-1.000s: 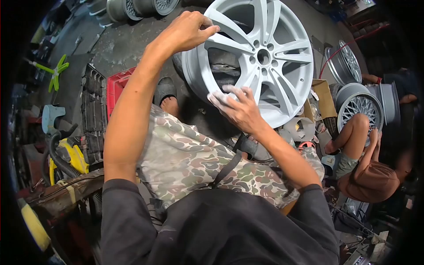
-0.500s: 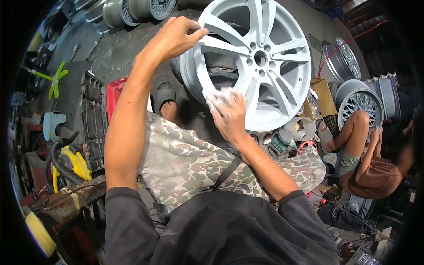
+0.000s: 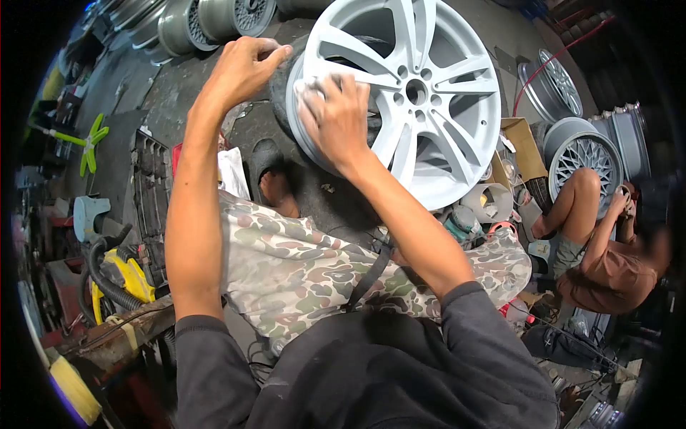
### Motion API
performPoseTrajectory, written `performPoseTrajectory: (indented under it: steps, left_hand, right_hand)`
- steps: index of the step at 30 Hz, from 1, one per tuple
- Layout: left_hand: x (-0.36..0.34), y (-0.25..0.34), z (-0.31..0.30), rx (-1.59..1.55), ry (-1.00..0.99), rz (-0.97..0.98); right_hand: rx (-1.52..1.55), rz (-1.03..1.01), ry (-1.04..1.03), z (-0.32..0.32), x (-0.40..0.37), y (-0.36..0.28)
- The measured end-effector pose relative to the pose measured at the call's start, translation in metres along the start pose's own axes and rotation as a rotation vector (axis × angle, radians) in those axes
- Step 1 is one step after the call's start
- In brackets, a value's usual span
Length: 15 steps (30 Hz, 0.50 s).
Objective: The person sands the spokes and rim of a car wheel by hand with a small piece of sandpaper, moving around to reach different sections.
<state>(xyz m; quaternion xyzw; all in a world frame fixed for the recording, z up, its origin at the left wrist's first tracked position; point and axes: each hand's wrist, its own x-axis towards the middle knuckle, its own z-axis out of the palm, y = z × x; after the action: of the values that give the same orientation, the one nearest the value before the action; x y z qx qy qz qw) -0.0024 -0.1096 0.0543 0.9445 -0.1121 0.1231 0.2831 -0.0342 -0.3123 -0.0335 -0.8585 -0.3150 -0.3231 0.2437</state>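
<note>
A large pale grey wheel rim (image 3: 457,87) with paired spokes lies face up at the top centre, above a dark tyre. My right hand (image 3: 336,118) is over its left edge, fingers bent and blurred by motion, pressing something whitish that I cannot make out. Farther left, my left hand (image 3: 250,64) is off the rim. Its fingers are loosely curled, with the thumb apart from them, and nothing shows between them.
A person (image 3: 607,264) in a brown shirt sits at the right near mesh rims (image 3: 586,168). More rims (image 3: 232,16) stand at the top left. A cardboard box (image 3: 525,146), a yellow machine (image 3: 121,275) and a green star-shaped object (image 3: 89,143) lie around.
My left hand has moved left, away from the rim's edge. My right hand has slid up and left along the rim. The seated person's hands have risen a little.
</note>
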Motion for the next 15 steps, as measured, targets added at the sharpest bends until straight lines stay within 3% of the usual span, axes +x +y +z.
performPoseTrajectory:
  steps: [2, 6, 9, 14, 15]
  left_hand:
    - [-0.003, -0.003, -0.004, 0.009, 0.029, -0.019]
    - [-0.015, -0.007, -0.016, 0.046, -0.033, -0.077]
    - [-0.018, 0.004, -0.018, 0.046, -0.057, -0.064]
    - [-0.011, 0.007, -0.003, -0.038, -0.002, 0.035]
    - [-0.01, 0.017, -0.008, -0.007, -0.068, -0.074]
  right_hand:
    - [0.01, -0.09, -0.044, -0.026, -0.047, -0.004]
    - [0.057, 0.064, -0.169, -0.083, -0.162, -0.002]
    - [-0.003, 0.141, -0.187, -0.093, -0.173, 0.021]
    - [-0.054, 0.301, -0.091, -0.073, -0.128, 0.064]
    - [-0.026, 0.269, -0.089, -0.065, -0.146, 0.068]
